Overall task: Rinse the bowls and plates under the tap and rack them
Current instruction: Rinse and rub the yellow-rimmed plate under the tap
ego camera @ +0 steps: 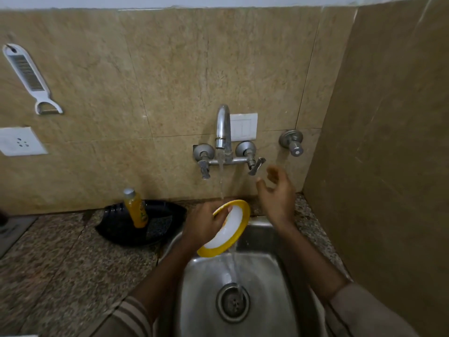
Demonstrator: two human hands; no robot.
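Observation:
My left hand [202, 222] grips a small white plate with a yellow rim [230, 229], tilted on edge over the steel sink [201, 283]. Water runs from the wall tap [223, 127] onto the plate's top edge and streams off its lower rim toward the drain [233, 301]. My right hand [277, 193] hovers to the right of the stream with relaxed fingers, holding nothing, just below the right tap lever [256, 165].
A black tray [167, 212] with an orange bottle [136, 207] standing in it sits on the granite counter left of the sink. A white grater [29, 76] hangs on the tiled wall. A tiled side wall [379, 166] closes in on the right.

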